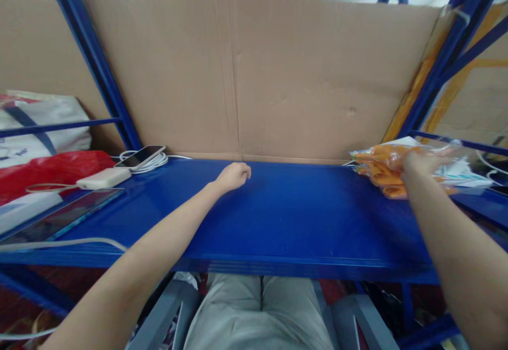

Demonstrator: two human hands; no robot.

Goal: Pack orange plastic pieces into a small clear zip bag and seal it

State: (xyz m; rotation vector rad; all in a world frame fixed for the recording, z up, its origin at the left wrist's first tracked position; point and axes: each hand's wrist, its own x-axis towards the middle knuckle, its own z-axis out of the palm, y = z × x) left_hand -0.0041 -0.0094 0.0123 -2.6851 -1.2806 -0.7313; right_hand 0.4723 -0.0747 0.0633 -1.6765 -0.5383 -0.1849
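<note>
My left hand [234,176] rests on the blue shelf top [293,217], left of its middle. Its fingers are curled in, and I see nothing in them. Over at the right end, my right hand [421,163] is closed at a clear plastic bag [452,151] with orange rolled or folded things [381,160] in it. The hand covers part of the bag, and its fingertips are hidden. White printed packaging [462,172] lies just to the right of that hand.
At left are a phone [142,156] on a coiled white cable [153,163], a white power bank [103,179], a tablet [67,217], a red bag [59,172] and a white bag [59,119]. Cardboard [278,80] backs the shelf; blue posts [95,59] frame it.
</note>
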